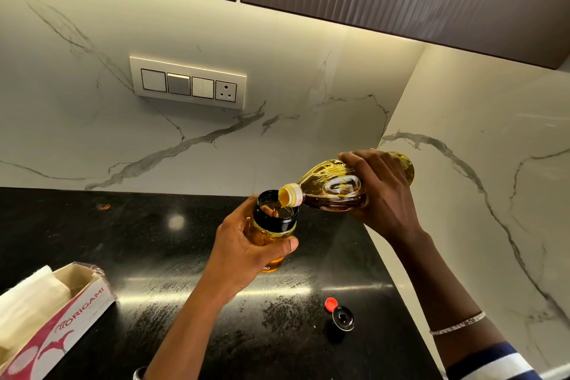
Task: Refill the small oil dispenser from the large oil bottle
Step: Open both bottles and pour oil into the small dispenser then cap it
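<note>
Pouring is underway. Near the surface's (154,241) back right corner, the left hand (243,250) grips the uncapped small oil dispenser (274,220), seemingly nearly full. The right hand (385,194) grips the tilted large oil bottle (333,188), which is streaming oil in. Recapping remains: 2 caps (343,317) lie near the right edge.

The black speckled counter (123,234) is shining like polished stone. The large bottle (333,185) and the small dispenser (273,227) are looking like clear, glossy plastic. At the counter's left edge, the tissue box (71,318) is showing matt cardboard.
</note>
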